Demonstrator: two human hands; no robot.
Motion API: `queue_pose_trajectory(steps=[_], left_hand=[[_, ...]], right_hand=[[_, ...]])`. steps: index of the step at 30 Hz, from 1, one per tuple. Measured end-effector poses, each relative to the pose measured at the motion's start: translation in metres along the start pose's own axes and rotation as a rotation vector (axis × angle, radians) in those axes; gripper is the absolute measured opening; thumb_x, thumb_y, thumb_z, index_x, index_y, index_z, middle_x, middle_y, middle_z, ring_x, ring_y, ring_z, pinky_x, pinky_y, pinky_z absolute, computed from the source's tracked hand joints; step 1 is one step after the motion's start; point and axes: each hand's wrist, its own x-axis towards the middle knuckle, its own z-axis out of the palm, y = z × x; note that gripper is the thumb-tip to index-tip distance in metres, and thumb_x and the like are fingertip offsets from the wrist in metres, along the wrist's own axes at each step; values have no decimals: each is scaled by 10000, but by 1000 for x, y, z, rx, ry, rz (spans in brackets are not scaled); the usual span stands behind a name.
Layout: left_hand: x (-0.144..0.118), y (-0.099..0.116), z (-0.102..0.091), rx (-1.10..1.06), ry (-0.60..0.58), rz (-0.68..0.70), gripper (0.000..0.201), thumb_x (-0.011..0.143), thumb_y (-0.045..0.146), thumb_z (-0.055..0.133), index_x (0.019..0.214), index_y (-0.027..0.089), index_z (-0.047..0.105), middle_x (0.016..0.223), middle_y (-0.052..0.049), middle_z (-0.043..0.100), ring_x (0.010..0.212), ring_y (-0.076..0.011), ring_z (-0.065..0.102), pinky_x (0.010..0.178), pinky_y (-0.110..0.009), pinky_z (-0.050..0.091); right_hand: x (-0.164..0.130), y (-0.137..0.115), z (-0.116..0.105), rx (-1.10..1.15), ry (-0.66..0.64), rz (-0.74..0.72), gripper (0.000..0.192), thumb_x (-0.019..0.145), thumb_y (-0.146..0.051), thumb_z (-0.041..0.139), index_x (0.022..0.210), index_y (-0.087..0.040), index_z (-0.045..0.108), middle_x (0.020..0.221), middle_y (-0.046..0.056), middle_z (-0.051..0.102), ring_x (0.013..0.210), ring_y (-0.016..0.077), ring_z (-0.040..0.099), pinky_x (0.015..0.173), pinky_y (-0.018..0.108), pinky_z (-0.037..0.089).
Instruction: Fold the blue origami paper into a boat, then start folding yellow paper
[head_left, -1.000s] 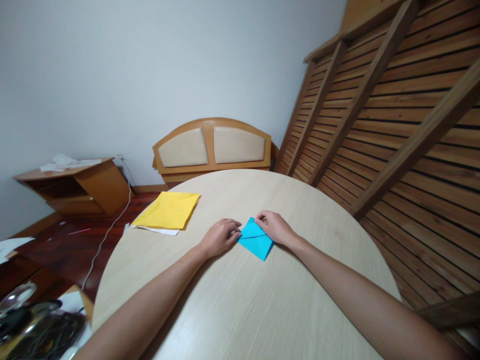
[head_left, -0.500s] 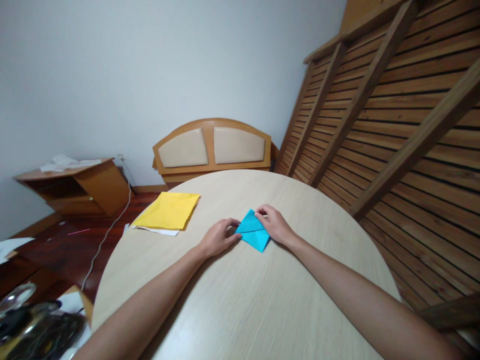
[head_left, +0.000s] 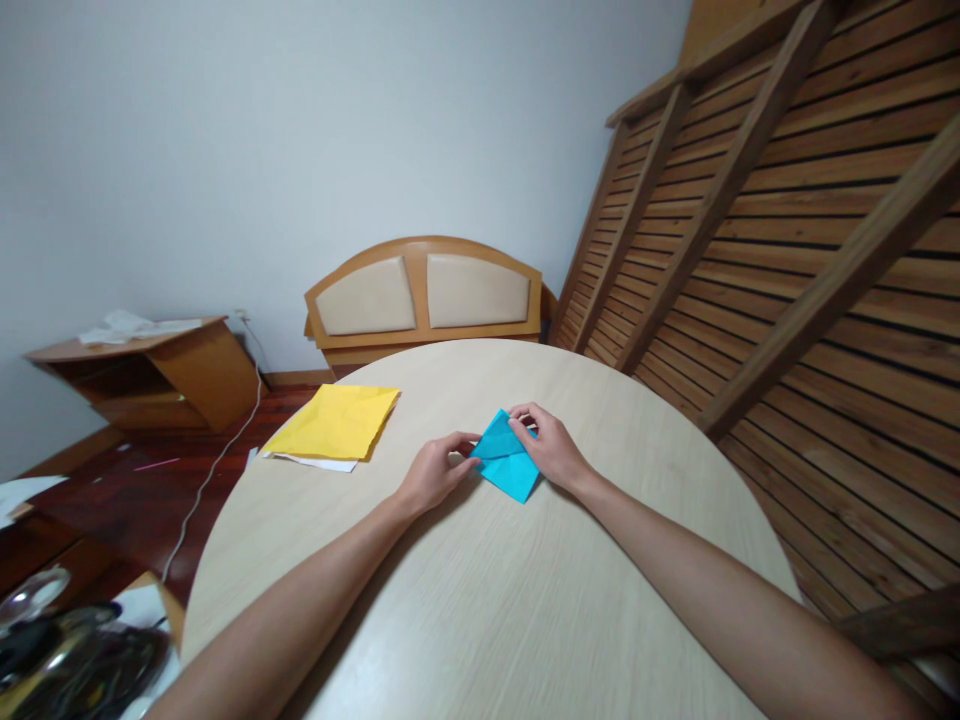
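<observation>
A small piece of folded blue paper [head_left: 511,474] is on the round table [head_left: 480,600], turned so that one corner points toward me. Creases run across it, and a flap shows in its upper half. My left hand [head_left: 439,472] grips its left corner between thumb and fingers. At the upper right edge, my right hand [head_left: 549,445] pinches the paper, its fingers covering part of that side. The underside of the paper is hidden.
Yellow paper [head_left: 334,420] lies on white sheets [head_left: 330,464] at the table's left edge. Beyond the table stands a padded headboard [head_left: 420,245]. A slatted wooden frame [head_left: 750,260] leans at the right. At the left are a low cabinet [head_left: 217,370] and a cable [head_left: 214,470].
The upper part of the blue paper has shifted slightly away from me, and both hands have moved a little with it. The yellow paper has stayed in place.
</observation>
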Motion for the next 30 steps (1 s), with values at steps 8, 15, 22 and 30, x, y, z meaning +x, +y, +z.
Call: queue_pose_trajectory(steps=[8,15,22,30], left_hand=[[1,3,3,2,41,-50,298,875,206,629,1166,160,677,929,-66,741,801,-176,670,783,-311,536],[0,2,1,21,6,-23,319,889,224,614,1199,178,677,942,-60,743,789,-169,660,772,-292,519],[-2,0,0,69,-28,30,386,895,220,594,1276,190,653,1038,-64,752,797,-176,659,779,-283,509],[0,1,1,-3,-31,6,360,925,288,566,1256,199,674,1153,-75,735,914,-214,693,842,-307,520]], right_hand=[[-2,-2,-1,9,-32,35,229,877,-371,597,975,-179,672,968,73,713,898,214,649,821,346,493],[-1,-4,0,41,-3,34,221,875,-385,607,904,-180,683,896,57,719,835,207,654,781,337,502],[0,-2,-1,95,32,20,207,861,-382,626,858,-178,663,850,58,713,805,206,659,758,337,514],[1,-1,-1,86,75,9,204,856,-385,636,844,-181,647,827,56,706,790,211,664,748,342,522]])
